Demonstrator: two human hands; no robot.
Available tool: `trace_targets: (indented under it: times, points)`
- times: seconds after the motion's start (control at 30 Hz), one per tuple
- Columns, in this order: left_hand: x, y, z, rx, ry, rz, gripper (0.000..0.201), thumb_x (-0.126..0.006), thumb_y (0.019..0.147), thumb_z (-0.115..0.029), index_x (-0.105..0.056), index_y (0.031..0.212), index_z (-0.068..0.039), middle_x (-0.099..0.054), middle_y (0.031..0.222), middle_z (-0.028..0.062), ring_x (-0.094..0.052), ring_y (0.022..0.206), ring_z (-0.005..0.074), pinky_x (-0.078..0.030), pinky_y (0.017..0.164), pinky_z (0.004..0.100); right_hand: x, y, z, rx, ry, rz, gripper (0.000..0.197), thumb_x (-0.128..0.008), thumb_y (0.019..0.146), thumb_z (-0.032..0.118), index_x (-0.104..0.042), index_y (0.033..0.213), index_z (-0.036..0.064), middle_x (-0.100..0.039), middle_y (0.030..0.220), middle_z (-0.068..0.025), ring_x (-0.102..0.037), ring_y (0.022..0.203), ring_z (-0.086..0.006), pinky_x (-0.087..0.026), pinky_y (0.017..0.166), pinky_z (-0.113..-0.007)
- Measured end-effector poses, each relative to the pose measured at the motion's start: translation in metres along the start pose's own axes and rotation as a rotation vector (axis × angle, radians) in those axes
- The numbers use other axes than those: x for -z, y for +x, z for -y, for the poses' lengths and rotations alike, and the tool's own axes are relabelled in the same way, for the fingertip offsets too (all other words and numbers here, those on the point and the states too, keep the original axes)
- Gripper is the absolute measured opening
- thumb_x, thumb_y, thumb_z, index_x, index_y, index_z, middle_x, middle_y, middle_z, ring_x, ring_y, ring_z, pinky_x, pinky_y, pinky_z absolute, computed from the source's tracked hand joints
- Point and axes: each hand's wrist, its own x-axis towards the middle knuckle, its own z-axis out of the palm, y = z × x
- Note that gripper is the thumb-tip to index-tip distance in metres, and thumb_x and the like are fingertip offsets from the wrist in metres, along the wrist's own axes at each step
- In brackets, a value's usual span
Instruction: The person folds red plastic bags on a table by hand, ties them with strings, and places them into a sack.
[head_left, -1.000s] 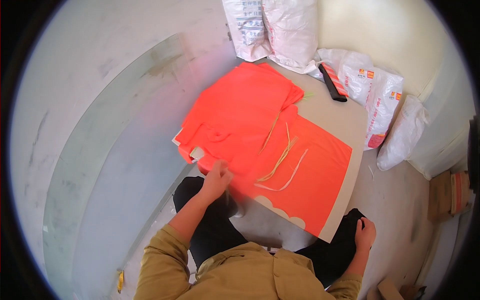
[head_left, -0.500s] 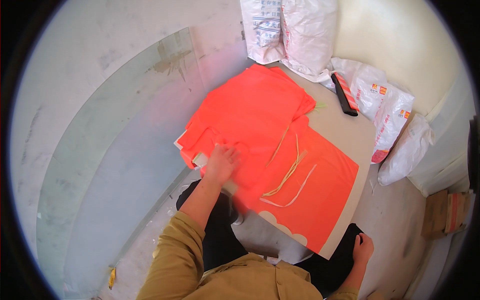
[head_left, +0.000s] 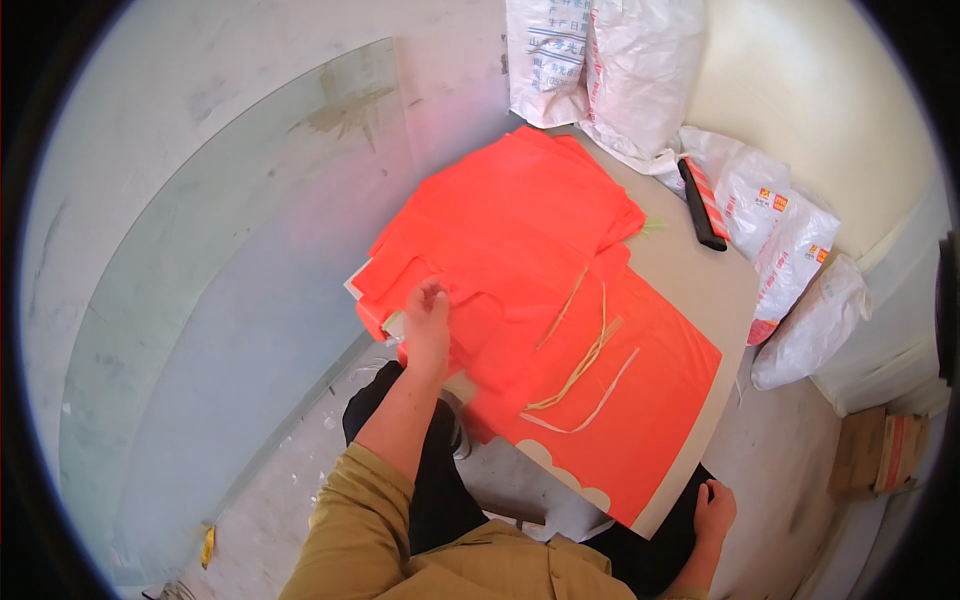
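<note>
Orange-red sheets (head_left: 520,215) lie piled across the bench (head_left: 700,290), reaching its near edge, with yellowish strips (head_left: 588,363) on top. By the bench's left corner, the left hand (head_left: 428,305) is over them, fingers bent together; whether it pinches anything, I cannot tell. The right hand (head_left: 713,510) curls at the dark-trousered knee (head_left: 682,510) beside the near corner, its grip unclear.

Left hand (head_left: 427,318) kinda blocks view, can't tell if fingers (head_left: 432,289) pinch any orange cloth (head_left: 510,215). Pale thing (head_left: 393,326) next to it mostly covered, no clue what. Right hand (head_left: 714,512): palm hidden. Counter (head_left: 700,290) largely buried under cloth. White sacks (head_left: 645,70) chopped off up top, tan shirt (head_left: 500,570) down below. Tiny yellow thing (head_left: 208,547) lower left, too small to make out.
</note>
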Motion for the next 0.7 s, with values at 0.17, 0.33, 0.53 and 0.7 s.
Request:
trace_targets:
  times: [0.17, 0.33, 0.53, 0.7]
  points:
    - [0.012, 0.009, 0.002, -0.434, 0.588, 0.079, 0.029, -0.057, 0.084, 0.002, -0.064, 0.112, -0.005, -0.06, 0.113, 0.0118, -0.057, 0.104, 0.0291, -0.047, 0.089, 0.0363, 0.001, -0.003, -0.003, 0.014, 0.032, -0.019, 0.021, -0.062, 0.088, 0.023, -0.067, 0.098, 0.0043, -0.067, 0.094, -0.0135, -0.062, 0.091, -0.0337, -0.049, 0.081, -0.042]
    - [0.012, 0.009, 0.014, -0.538, 0.898, 0.173, 0.038, -0.058, 0.075, 0.004, -0.065, 0.11, -0.007, -0.056, 0.12, 0.018, -0.054, 0.11, 0.0393, -0.046, 0.093, 0.0432, -0.001, -0.004, -0.005, 0.026, 0.034, -0.034, 0.021, -0.061, 0.088, 0.022, -0.067, 0.098, 0.0045, -0.067, 0.095, -0.0131, -0.062, 0.091, -0.0332, -0.049, 0.081, -0.042]
    - [0.011, 0.025, 0.006, -0.469, 1.024, 0.236, 0.037, -0.058, 0.076, 0.0, -0.064, 0.111, -0.008, -0.053, 0.124, 0.0162, -0.055, 0.108, 0.0389, -0.048, 0.091, 0.044, 0.002, -0.002, 0.0, -0.006, 0.012, 0.004, 0.021, -0.061, 0.089, 0.023, -0.067, 0.098, 0.005, -0.067, 0.095, -0.0134, -0.061, 0.091, -0.0338, -0.049, 0.081, -0.043]
    - [0.016, 0.03, 0.007, -0.404, 0.877, 0.243, 0.026, -0.064, 0.078, -0.007, -0.068, 0.104, -0.01, -0.059, 0.112, 0.013, -0.059, 0.102, 0.0331, -0.05, 0.087, 0.0405, -0.001, -0.004, -0.002, 0.004, 0.018, -0.024, 0.021, -0.061, 0.089, 0.023, -0.067, 0.098, 0.0052, -0.067, 0.095, -0.0135, -0.062, 0.092, -0.0339, -0.049, 0.081, -0.042]
